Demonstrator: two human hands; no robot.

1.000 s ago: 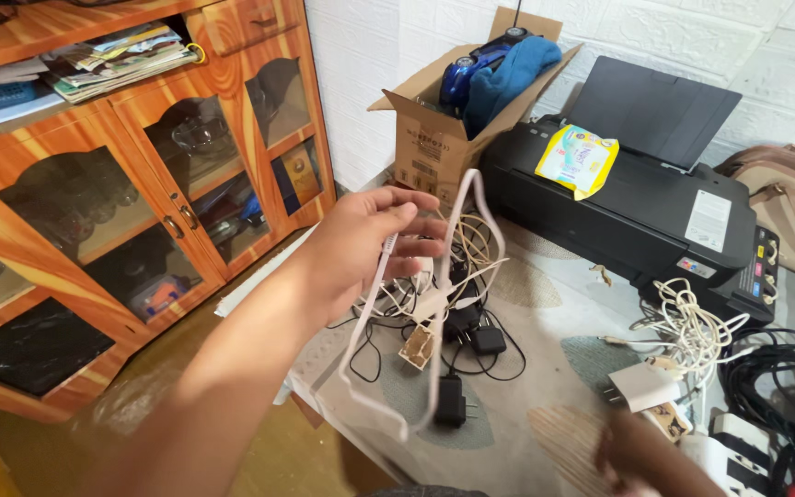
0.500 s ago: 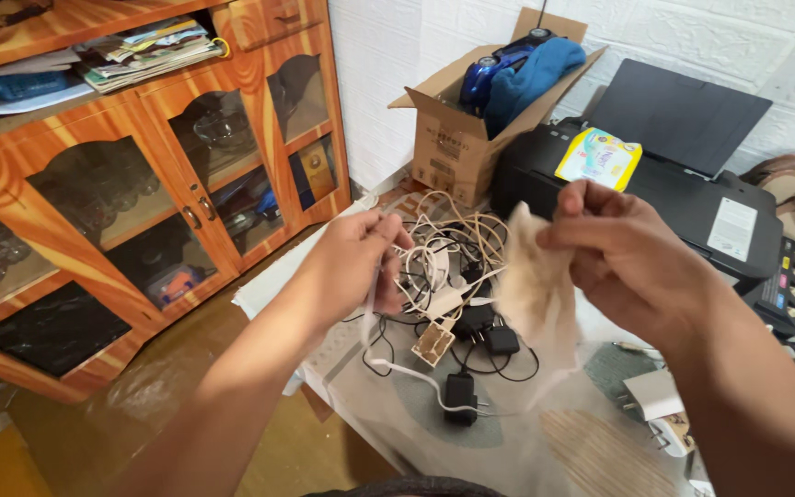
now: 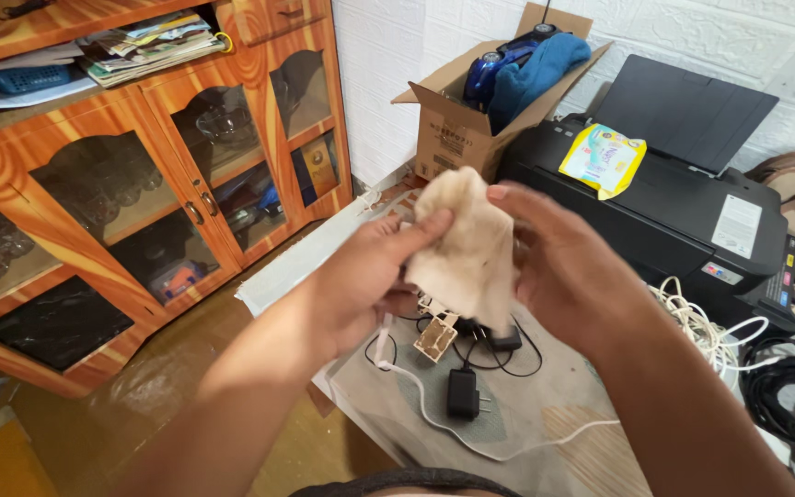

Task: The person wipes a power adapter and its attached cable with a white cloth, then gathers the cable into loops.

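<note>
Lying atop black printer (image 3: pixel 664 207): yellow packet (image 3: pixel 602 159)

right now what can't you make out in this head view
- Where the white cable ends: it runs up behind the left hand and the beige cloth.
- The cable tangle on the table: mostly hidden by the cloth and the right hand.
- The black cords: cut off by the right edge.
- Items in the wooden cabinet: dim behind glass.

Head cam, downward, close over hands (image 3: pixel 471 276)
</note>
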